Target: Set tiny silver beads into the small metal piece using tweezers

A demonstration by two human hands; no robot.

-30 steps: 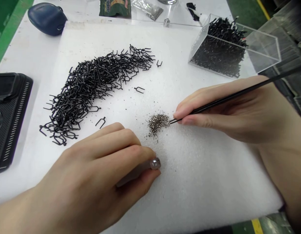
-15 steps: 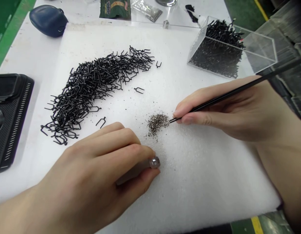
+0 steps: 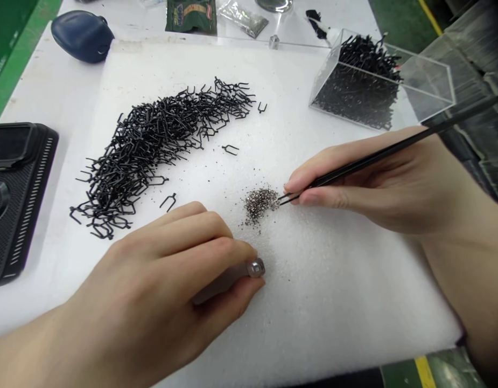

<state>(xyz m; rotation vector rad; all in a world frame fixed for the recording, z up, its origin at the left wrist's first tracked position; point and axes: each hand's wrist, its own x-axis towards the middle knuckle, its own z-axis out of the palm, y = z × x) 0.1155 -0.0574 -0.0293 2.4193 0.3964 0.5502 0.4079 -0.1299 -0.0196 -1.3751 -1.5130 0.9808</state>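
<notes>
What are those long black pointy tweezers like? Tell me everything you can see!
The tweezers are long, thin and black, like coated metal, with two narrow arms ending in fine points, slightly apart. They lie tilted across the right hand, pinched by its fingers. The tips sit beside a small pile of silvery grains, above white foam.

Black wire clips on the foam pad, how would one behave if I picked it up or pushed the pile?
The black wire clips look stiff, holding crisp forked bends. Each is probably light, so one alone may skid or flick away. Pushed, the heap would likely move as a tangle, since the prongs seem interlocked.
</notes>
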